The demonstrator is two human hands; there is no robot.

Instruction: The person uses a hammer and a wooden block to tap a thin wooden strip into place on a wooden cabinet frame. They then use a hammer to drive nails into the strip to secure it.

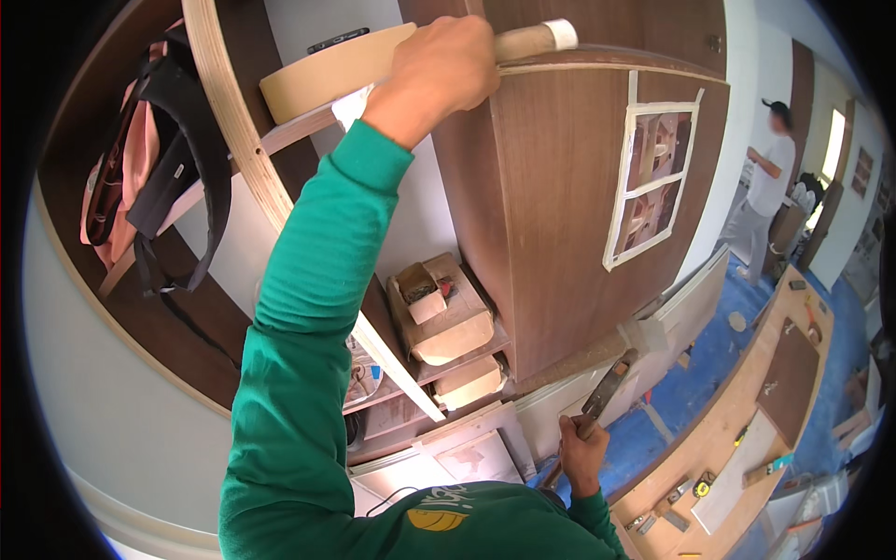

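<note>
Brown cabinet wall fills the background; left hand is clamped on a wooden handle lying sideways, pointing right, while right hand, far below, grips a hammer.
</note>
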